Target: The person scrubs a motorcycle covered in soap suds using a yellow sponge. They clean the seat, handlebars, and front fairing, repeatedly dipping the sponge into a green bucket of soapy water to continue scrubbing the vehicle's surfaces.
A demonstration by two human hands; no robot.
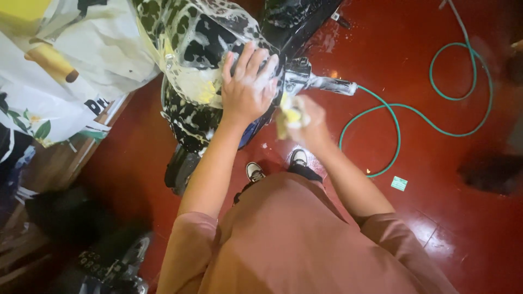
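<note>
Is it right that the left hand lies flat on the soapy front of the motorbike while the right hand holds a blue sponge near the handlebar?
Not quite. In the head view the sponge in the right hand is yellow, not blue. The left hand does lie flat on the soapy motorbike, near the handlebar.

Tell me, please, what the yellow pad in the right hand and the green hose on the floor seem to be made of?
Yellow pad: apparently soft foam sponge, squashed in the right hand, wet with suds. Green hose: probably flexible plastic or rubber, smooth, lying in loose curves on the glossy red floor.
</note>
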